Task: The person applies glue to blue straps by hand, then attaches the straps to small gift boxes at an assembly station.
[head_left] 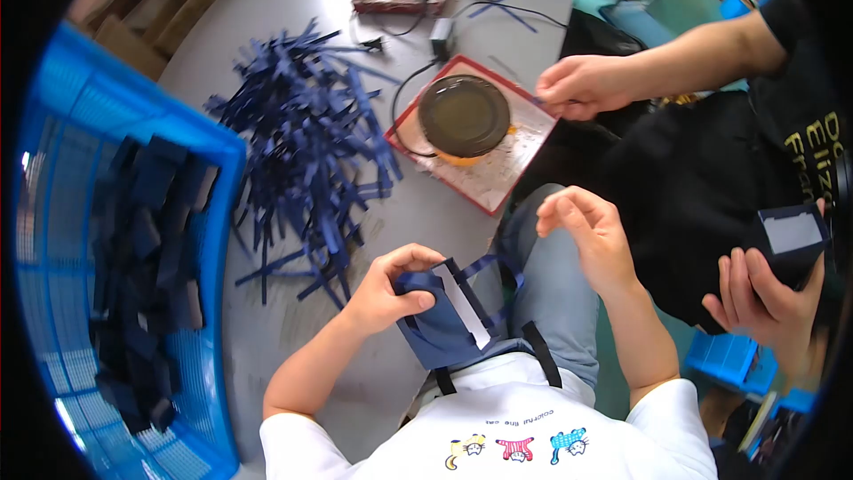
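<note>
A dark blue box [435,335] with a white inner panel is in my left hand [391,289], held over the table edge and my lap. My left fingers and thumb wrap its upper left side, and a blue ribbon [506,280] loops out from its top. To the right, my right hand [582,231] is raised above my leg, apart from the box. Its fingers are curled close to the thumb; whether anything small is between them cannot be made out. A heap of blue ribbon strips [311,151] lies on the table.
A round dark pot [464,116] sits on a red-edged board [506,180]. At the left, a blue crate [227,302] holds dark boxes. A co-worker's hand [586,87] reaches to the board; their other hand [764,302] holds a dark box [786,236].
</note>
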Demonstrator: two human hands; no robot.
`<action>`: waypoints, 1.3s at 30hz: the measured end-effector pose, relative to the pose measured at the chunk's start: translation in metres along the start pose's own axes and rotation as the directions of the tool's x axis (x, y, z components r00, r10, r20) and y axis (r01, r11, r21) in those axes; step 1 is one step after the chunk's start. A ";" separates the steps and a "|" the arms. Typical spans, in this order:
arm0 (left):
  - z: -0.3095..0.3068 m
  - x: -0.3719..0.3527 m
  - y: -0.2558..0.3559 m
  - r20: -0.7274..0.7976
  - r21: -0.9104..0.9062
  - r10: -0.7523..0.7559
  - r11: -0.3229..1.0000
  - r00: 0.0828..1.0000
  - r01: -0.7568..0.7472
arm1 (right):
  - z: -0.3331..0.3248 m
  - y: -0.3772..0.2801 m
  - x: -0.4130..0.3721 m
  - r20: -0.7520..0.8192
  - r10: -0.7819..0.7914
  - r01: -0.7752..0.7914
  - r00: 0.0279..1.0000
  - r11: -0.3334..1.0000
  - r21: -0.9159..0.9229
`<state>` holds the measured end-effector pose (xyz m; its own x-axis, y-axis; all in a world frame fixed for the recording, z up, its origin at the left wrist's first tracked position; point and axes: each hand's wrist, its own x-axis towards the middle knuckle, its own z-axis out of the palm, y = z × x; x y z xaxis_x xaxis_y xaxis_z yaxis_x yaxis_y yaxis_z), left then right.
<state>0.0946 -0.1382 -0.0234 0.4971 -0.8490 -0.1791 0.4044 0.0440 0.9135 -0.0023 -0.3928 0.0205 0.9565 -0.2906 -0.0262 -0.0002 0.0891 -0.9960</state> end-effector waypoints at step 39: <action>0.139 -0.317 -0.255 -0.897 -0.278 -0.405 0.827 0.176 0.488 | -0.034 0.090 -0.043 0.191 0.165 -0.212 0.968 0.943 0.255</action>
<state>-0.2725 0.0463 -0.1486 0.6121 0.3055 -0.7294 0.7908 -0.2319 0.5665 -0.0538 -0.4049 -0.0707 0.9811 -0.0847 -0.1738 -0.1280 0.3887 -0.9124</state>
